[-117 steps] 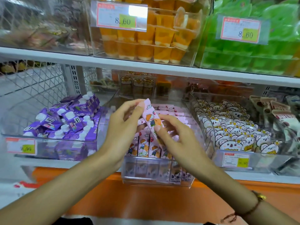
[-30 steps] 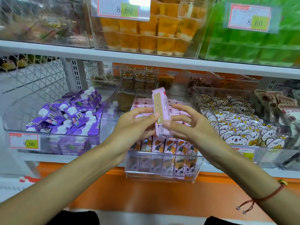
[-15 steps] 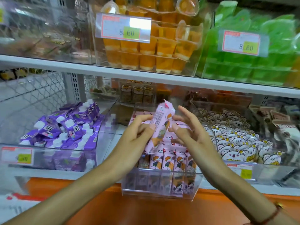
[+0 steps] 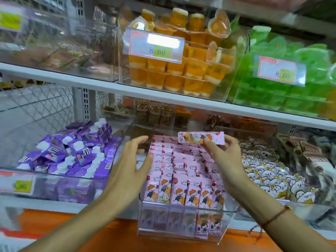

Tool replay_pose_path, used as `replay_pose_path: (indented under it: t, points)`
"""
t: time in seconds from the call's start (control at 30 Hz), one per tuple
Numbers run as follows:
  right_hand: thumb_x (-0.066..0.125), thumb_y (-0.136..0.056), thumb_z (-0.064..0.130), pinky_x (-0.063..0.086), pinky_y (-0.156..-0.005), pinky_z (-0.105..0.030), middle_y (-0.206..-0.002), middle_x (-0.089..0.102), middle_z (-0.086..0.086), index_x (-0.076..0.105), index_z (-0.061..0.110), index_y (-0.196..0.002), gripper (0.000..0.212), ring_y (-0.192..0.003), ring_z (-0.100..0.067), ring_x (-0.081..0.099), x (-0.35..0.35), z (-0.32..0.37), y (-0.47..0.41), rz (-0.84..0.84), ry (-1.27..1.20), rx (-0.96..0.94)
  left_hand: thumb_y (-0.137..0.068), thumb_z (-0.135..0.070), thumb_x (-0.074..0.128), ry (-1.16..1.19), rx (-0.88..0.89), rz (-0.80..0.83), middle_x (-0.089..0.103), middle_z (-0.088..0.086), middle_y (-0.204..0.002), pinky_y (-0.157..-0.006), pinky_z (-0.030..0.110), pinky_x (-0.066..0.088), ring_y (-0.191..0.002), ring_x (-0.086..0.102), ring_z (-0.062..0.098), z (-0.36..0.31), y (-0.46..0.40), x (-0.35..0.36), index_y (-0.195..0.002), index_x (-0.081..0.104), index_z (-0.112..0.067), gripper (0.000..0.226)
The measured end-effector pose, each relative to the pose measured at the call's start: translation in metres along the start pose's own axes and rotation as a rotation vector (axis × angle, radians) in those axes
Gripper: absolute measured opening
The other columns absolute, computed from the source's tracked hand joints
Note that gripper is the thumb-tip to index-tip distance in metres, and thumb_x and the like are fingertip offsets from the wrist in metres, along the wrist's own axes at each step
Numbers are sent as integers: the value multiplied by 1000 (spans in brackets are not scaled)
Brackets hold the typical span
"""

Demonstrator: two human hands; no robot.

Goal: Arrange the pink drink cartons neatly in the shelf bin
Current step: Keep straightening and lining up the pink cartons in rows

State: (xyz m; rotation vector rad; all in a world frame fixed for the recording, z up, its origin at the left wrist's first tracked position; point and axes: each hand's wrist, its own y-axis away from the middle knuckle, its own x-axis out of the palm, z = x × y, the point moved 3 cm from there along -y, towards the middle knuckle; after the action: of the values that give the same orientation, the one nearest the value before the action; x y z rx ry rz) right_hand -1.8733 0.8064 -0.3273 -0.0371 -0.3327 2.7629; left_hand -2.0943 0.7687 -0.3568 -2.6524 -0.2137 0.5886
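Right now my right hand pinches one pink carton sideways, held above the back rows of the clear shelf bin. Left hand spread, holding nothing, thumb tip at the bin's left-edge cartons, which stand upright in rows inside the bin.

The right hand pinches one pink carton lying sideways above the clear bin, where pink cartons stand in rows. The left hand, fingers spread, touches the rows' nine-o'clock edge. Purple cartons lie at nine o'clock.
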Motion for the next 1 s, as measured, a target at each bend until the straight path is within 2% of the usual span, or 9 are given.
replay_pose_path:
  t: [0.1,0.2,0.27,0.4,0.57,0.73,0.8,0.9,1.0]
  points:
    - [63,-90,16,51,-81,-37,-89,60,-5,34,13,-129,48,-81,-19,61,21,2,-21,-48,218,-113,-96,-36,47,17,-100,112,41,-22,-124,-95,25,38,-100,47,-16,15,6,7,-136,35,-41,42]
    - [59,-92,15,50,-86,-46,-102,62,-11,38,18,-114,30,-93,-31,62,37,1,-40,-10,473,-274,-95,-35,51,59,-119,109,44,-34,-115,-83,12,38,-94,41,-27,14,7,5,-118,39,-51,31]
    - [56,-93,12,51,-82,-46,-100,62,-12,40,17,-107,22,-92,-33,62,45,-3,-53,53,656,-368,-93,-37,54,87,-156,98,44,-42,-107,-81,15,40,-95,45,-24,13,8,3,-106,42,-55,24]
    - [55,-93,8,53,-71,-38,-96,62,-8,43,17,-119,30,-84,-27,65,57,-12,-71,280,909,-473,-92,-39,56,106,-181,92,46,-46,-101,-86,26,42,-92,49,-23,12,9,2,-99,44,-56,22]
    - [59,-91,13,51,-73,-30,-121,58,-12,59,14,-118,27,-91,-26,62,71,-25,-87,385,1089,-480,-91,-33,58,154,-195,78,50,-45,-99,-88,27,46,-92,54,-19,14,8,2,-100,49,-51,22]
    - [40,-100,24,35,-55,-22,-97,61,-8,64,18,-121,32,-65,-15,47,80,-51,-92,564,1216,-268,-91,-33,58,172,-192,86,51,-47,-98,-81,17,45,-90,53,-21,14,8,2,-103,50,-48,21]
    - [38,-100,22,36,-56,-22,-95,62,-6,60,19,-125,33,-65,-14,50,79,-45,-93,594,1169,-224,-91,-32,59,174,-186,94,48,-52,-95,-80,14,43,-89,52,-22,14,7,1,-103,50,-48,21]
    - [46,-96,17,42,-56,-23,-89,66,-4,61,20,-118,27,-69,-16,60,75,-35,-91,516,1083,-285,-91,-32,59,163,-193,96,48,-52,-95,-86,23,46,-91,53,-21,15,7,1,-104,51,-47,21]
    - [56,-92,25,48,-69,-25,-99,68,0,65,24,-112,22,-77,-14,60,74,-35,-86,519,1209,-315,-91,-32,59,150,-198,83,51,-44,-102,-92,28,46,-96,55,-15,15,8,1,-105,51,-47,22]
